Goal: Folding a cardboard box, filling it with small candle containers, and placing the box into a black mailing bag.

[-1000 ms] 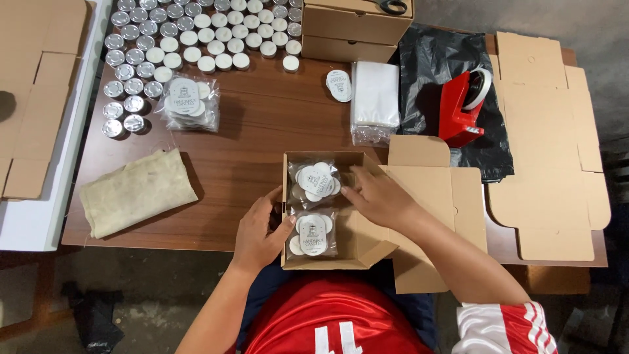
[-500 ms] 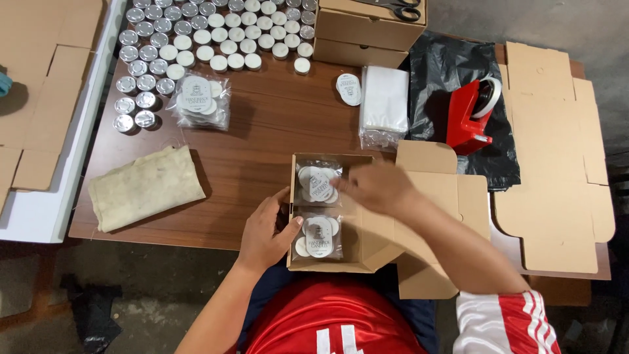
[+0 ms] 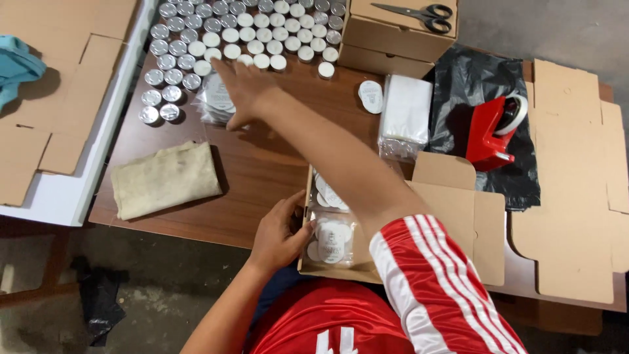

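My right hand [image 3: 244,86] reaches far across the brown table [image 3: 262,170], fingers spread over a clear packet of round tins [image 3: 213,105] beside the rows of tins. My left hand [image 3: 280,233] grips the left wall of an open cardboard box [image 3: 452,196] at the table's near edge. Two clear packets of white-lidded tins lie inside the box, one at the front [image 3: 331,241] and one behind it [image 3: 324,193]. My right forearm crosses over the box and hides part of it.
Several silver and white tins [image 3: 249,26] fill the far left of the table. Around them: a beige cloth [image 3: 164,178], a closed box [image 3: 393,39] with scissors [image 3: 419,13], clear bags [image 3: 406,115], a red tape dispenser [image 3: 495,131] on black plastic, and flat cardboard blanks [image 3: 570,177].
My right hand has left the box and swung out to the far left onto the packet of tins. My left hand stays on the box wall.
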